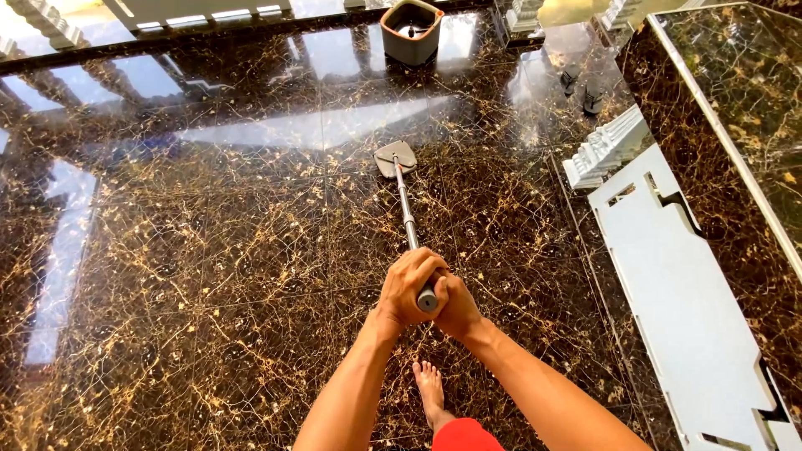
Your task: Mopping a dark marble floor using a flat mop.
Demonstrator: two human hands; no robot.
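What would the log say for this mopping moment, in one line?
left hand grips mop handle | right hand grips handle end | mop head flat on marble floor | bucket far ahead

Was a flat mop (406, 194) with grey squarish head and slim metal pole, tilted, head pressed flat on glossy floor, well short of the bucket (411, 31).

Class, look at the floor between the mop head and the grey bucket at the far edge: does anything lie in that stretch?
Nothing visible does: only bare glossy marble floor separates the mop head from the bucket.
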